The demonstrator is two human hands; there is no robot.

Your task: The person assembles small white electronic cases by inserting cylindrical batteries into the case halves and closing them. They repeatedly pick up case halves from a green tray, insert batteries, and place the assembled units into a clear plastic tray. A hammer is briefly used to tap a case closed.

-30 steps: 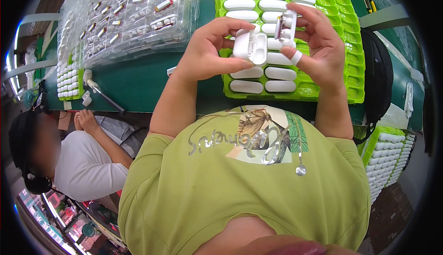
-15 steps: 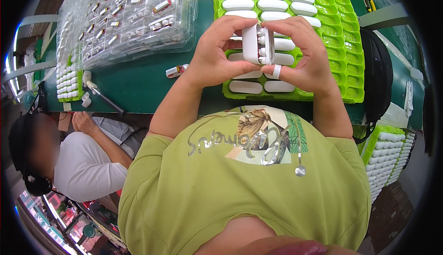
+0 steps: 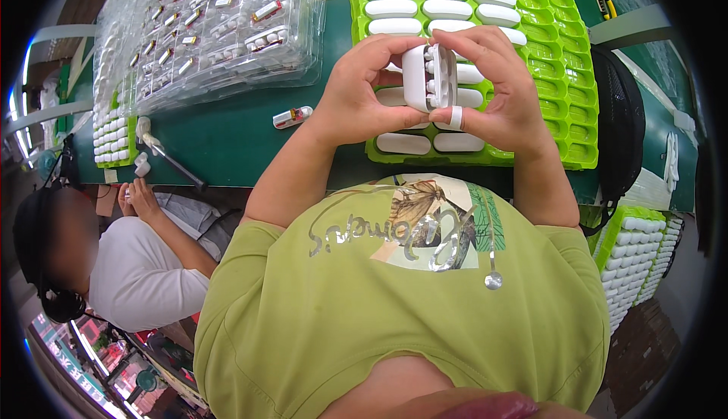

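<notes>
My left hand [image 3: 355,91] and my right hand [image 3: 509,94] hold a white earbud charging case [image 3: 415,78] between them, above the green tray. The left thumb and fingers grip its rounded outer shell. On the other side, my right thumb and fingertips pinch the paler lid side; a white band circles one right digit near its tip. The case stands partly open, and small white rounded parts show in the gap. Below it, the green tray [image 3: 552,108] bears rows of white oblong cases [image 3: 402,143] in its pockets. Other tray pockets at the right hold nothing.
Stacked clear plastic trays [image 3: 220,78] with small metallic and red parts lie at the left. One such loose part [image 3: 292,117] rests on the green table [image 3: 235,142]. A black bag [image 3: 618,123] sits at the right. A co-worker in a white sleeve [image 3: 152,271] sits at left.
The case has turned slightly and shifted a little right, and its gap looks wider. My hands keep their hold. The co-worker's hands have risen a little.
</notes>
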